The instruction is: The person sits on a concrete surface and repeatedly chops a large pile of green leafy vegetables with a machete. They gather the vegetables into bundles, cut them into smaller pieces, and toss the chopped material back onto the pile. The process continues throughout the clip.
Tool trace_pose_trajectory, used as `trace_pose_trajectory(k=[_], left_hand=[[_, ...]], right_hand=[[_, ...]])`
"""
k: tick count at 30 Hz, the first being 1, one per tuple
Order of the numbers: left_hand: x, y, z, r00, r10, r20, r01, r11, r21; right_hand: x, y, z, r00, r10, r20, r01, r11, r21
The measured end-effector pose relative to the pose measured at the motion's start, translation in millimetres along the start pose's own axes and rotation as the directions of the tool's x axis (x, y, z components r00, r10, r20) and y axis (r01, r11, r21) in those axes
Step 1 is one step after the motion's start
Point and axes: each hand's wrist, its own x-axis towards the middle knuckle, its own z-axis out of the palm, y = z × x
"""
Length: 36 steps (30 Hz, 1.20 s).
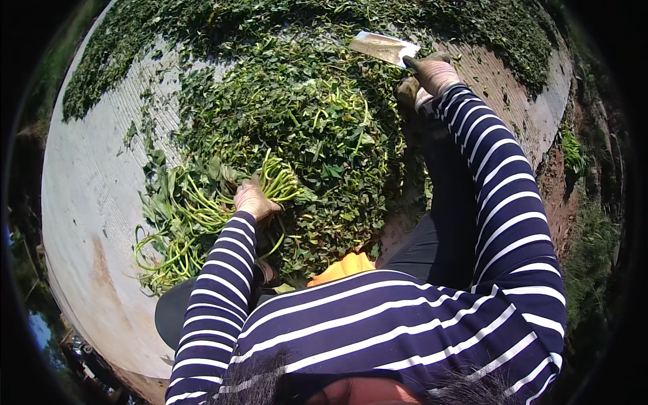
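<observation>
My gloved left hand (255,200) grips a bundle of long green leafy stems (202,202). Their cut ends fan out to the right past my fingers, while leaves and looser stems trail to the left. Under and beyond the bundle spreads a heap of chopped green leaves and stem pieces (283,111). Farther out, at the upper right, my gloved right hand (435,73) holds a broad rectangular cleaver (385,46). The blade points left above the far part of the heap, apart from the bundle. My fingers hide most of its handle.
A pale concrete surface (86,192) lies under the greens. More chopped greens (496,40) cover its far side. Something orange (344,268) shows between my legs. My dark-trousered leg (435,243) borders the heap on the right. Soil and grass (582,253) edge the concrete there.
</observation>
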Motion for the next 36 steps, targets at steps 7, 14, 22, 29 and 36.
trace_pose_trajectory(k=[7,14,22,29,36], left_hand=[[39.5,-30.9,17.2,0.990,0.112,0.091,-0.100,0.987,-0.125],[31.6,-36.4,18.7,0.966,0.260,-0.007,-0.253,0.934,-0.252],[-62.2,9.4,25.9,0.956,0.188,-0.224,-0.184,0.982,0.040],[-74.0,-1.4,20.6,0.894,0.376,-0.243,-0.380,0.924,0.035],[-67.8,-7.6,14.3,0.854,0.423,-0.303,-0.455,0.890,-0.040]], right_hand=[[-6.8,-13.1,40.4,0.962,-0.025,-0.271,0.014,0.999,-0.043],[-8.2,-175.9,57.4,0.944,0.226,0.242,-0.331,0.686,0.648],[-31.8,-290.5,23.0,0.978,-0.008,-0.209,0.097,0.901,0.423],[-87.6,-320.9,54.0,0.815,-0.548,-0.188,0.578,0.754,0.311],[-43.2,-182.2,64.2,0.978,0.207,-0.027,-0.088,0.527,0.845]])
